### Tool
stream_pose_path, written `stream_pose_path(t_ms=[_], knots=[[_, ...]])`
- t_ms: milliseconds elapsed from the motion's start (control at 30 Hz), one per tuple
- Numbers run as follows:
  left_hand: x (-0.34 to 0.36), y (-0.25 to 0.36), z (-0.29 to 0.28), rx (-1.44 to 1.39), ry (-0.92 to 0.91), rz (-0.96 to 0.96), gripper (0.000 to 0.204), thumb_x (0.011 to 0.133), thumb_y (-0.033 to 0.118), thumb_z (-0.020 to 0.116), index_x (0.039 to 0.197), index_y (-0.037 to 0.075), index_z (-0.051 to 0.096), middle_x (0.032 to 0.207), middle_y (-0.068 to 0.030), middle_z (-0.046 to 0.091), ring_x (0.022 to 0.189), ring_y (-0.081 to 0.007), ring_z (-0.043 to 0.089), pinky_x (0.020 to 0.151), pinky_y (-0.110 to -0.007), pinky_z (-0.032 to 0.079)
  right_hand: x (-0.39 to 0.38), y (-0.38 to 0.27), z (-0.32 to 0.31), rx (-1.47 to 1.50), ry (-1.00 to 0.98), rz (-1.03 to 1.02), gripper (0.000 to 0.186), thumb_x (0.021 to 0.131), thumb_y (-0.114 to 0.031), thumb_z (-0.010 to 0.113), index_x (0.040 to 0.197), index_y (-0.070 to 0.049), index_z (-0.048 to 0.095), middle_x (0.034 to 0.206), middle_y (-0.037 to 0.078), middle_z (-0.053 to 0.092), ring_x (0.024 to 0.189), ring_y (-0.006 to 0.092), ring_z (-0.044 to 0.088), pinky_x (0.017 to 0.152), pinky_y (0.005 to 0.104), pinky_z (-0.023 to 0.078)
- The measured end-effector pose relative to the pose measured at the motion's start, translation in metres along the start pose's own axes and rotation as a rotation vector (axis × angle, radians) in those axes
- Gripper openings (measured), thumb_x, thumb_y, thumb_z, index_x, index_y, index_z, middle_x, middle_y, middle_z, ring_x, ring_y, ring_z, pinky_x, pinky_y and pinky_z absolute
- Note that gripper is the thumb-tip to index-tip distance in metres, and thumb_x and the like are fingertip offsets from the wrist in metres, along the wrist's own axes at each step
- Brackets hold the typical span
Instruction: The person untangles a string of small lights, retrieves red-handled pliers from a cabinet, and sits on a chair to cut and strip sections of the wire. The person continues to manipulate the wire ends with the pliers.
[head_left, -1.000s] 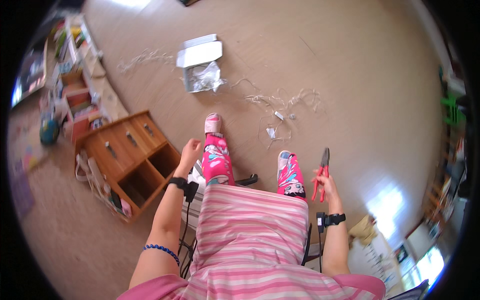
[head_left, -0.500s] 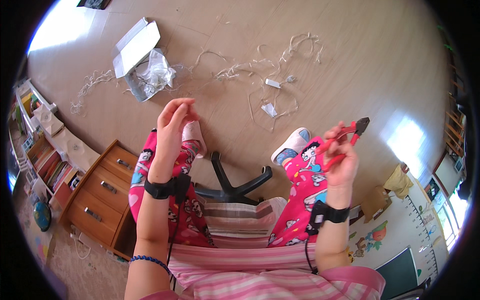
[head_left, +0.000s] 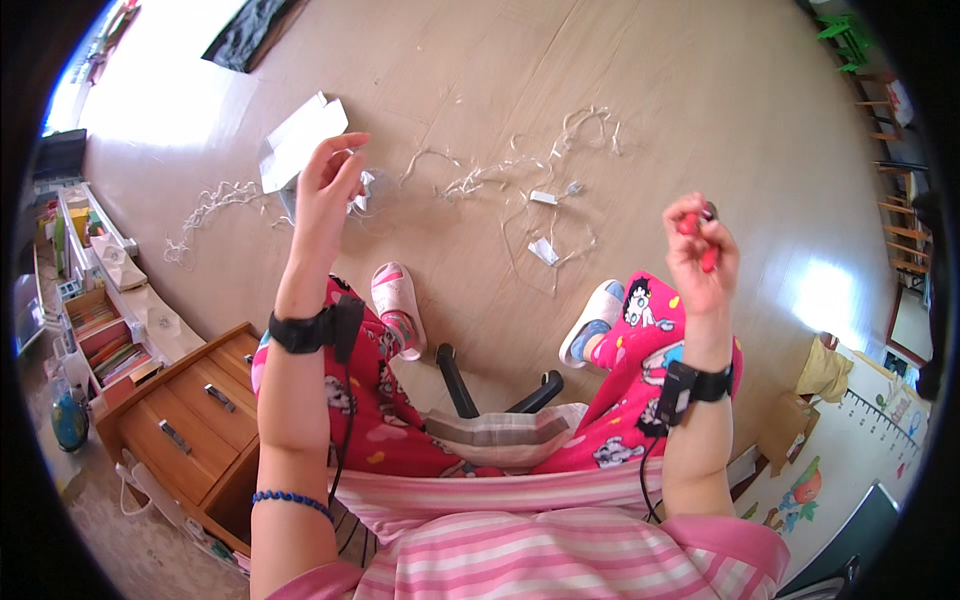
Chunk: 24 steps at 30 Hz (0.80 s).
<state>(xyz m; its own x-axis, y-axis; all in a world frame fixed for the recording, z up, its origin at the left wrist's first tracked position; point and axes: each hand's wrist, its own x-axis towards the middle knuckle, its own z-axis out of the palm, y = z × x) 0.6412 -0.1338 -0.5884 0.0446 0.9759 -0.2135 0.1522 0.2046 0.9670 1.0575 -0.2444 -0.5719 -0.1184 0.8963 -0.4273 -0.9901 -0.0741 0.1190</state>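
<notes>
Red-handled pliers (head_left: 710, 260), long axis foreshortened, dark head (head_left: 711, 211) forward, right fingers (head_left: 684, 206) round handles (head_left: 688, 224), left fingers (head_left: 344, 143) loosely parted

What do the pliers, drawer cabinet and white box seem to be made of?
Pliers: handles probably plastic-coated, smooth and bright red; dark head perhaps metal, mostly hidden.
Drawer cabinet: likely satin wood or veneer, from its brown panels.
White box: probably smooth card, from its thin, flat lid.
</notes>
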Motion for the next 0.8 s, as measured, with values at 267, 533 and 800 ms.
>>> stream_pose_path(t_ms=[267,533,800], knots=[[-0.151,0.132,0.054,-0.054,-0.343,0.376,0.018,0.095,0.013,0.052,0.102,-0.001,0.060,0.077,0.0014,0.052,0.068,-0.0068,0.048,0.061,-0.021,0.041,-0.021,0.004,-0.011,-0.094,-0.035,0.077,0.028,0.068,0.011,0.046,0.094,0.008,0.053,0.096,0.018,0.057,0.092,0.0268,0.055,0.061,0.0247,0.049],[-0.319,0.219,0.060,-0.964,-1.256,0.753,0.023,0.095,0.022,0.050,0.079,0.011,0.062,0.086,-0.0097,0.059,0.067,-0.0207,0.054,0.058,-0.034,0.043,-0.041,0.024,0.002,-0.058,0.182,-0.103,0.029,0.065,0.008,0.045,0.093,0.009,0.052,0.093,0.019,0.056,0.094,0.0329,0.055,0.058,0.0260,0.046],[-0.275,0.195,0.060,-0.984,-1.335,0.746,0.029,0.096,0.019,0.048,0.073,0.006,0.058,0.085,-0.0127,0.059,0.070,-0.0267,0.056,0.059,-0.041,0.045,-0.052,0.046,-0.012,-0.175,-0.042,0.032,0.026,0.067,0.010,0.043,0.092,0.008,0.052,0.090,0.016,0.054,0.089,0.0252,0.053,0.060,0.0252,0.046]])
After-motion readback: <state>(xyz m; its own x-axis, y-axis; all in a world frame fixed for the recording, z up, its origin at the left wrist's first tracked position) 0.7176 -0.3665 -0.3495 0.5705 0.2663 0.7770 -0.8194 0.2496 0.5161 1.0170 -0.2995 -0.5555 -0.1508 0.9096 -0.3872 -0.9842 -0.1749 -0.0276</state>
